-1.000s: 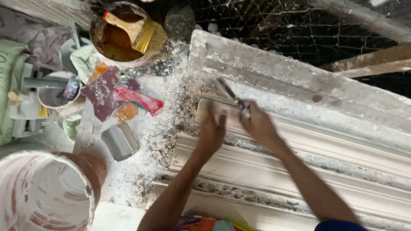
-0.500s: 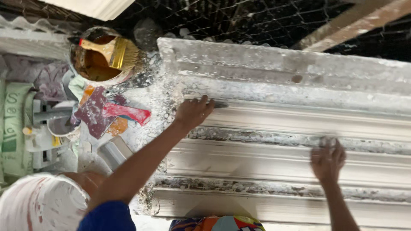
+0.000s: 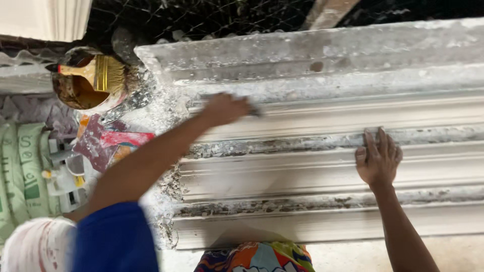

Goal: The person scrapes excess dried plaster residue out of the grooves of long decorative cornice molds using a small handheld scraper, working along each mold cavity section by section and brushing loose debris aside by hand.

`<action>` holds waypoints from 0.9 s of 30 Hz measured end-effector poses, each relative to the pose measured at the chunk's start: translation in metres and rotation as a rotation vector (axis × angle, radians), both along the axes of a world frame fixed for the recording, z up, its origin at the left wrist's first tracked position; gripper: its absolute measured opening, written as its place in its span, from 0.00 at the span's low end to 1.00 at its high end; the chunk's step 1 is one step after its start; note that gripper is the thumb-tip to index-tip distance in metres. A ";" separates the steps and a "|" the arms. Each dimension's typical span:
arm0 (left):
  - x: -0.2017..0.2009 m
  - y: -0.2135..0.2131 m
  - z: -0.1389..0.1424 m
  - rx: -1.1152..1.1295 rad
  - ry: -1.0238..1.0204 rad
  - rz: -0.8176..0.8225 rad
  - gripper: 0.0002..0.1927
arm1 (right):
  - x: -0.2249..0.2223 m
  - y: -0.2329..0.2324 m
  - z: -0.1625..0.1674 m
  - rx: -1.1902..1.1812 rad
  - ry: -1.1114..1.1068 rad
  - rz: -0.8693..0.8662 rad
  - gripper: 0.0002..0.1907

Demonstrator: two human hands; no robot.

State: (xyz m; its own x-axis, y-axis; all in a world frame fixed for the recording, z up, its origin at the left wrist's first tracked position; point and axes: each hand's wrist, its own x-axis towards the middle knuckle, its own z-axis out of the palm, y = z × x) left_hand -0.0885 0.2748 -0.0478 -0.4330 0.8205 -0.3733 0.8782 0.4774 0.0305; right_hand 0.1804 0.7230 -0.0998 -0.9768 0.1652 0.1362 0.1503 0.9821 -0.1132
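A long white plaster cornice mould with several ridges and grooves lies across the view, crusted with grey plaster in its grooves. My left hand reaches in from the lower left, blue sleeve at the shoulder. It is closed on a small thin scraping tool, whose dark tip lies in the upper groove. My right hand rests palm down on the middle ridge further right, fingers spread, holding nothing.
A round bowl of brown liquid with a wide paintbrush stands at the mould's left end. Red and maroon scrapers lie below it in white plaster dust. Green sacks and a white bucket are at left; wire mesh runs behind.
My right hand has left my left hand's side, moved right and settled on the middle ridge. My left hand has slid right along the upper groove with the tool.
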 end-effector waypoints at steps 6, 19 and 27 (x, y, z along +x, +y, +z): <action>-0.010 0.104 -0.029 0.263 0.083 -0.112 0.11 | -0.004 -0.001 0.008 -0.011 0.037 0.004 0.29; 0.003 0.071 -0.010 0.097 0.015 -0.080 0.17 | -0.002 0.006 -0.009 0.007 -0.005 0.005 0.31; 0.032 0.432 0.013 0.238 0.087 -0.111 0.11 | 0.004 0.009 -0.008 -0.090 0.133 -0.045 0.29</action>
State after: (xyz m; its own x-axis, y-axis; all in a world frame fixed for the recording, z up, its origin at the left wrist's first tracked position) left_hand -0.0569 0.7070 -0.0348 -0.3576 0.9248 -0.1297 0.9289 0.3665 0.0520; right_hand 0.1846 0.7322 -0.1081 -0.9425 0.2255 0.2467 0.1715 0.9598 -0.2222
